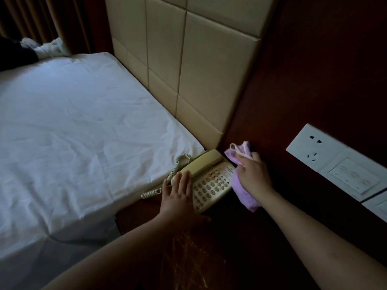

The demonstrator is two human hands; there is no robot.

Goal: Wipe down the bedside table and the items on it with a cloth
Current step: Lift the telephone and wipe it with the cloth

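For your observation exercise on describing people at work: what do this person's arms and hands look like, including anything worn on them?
Both forearms are bare as far as the picture shows: no sleeves or cuffs. The left hand and right hand wear no gloves, and no watch, bracelet or ring shows. The dim light hides finer detail such as the nails.

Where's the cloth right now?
Head view, right of centre: the cloth is gripped in the right hand, against the right edge of the phone, by the dark wall panel below the headboard.
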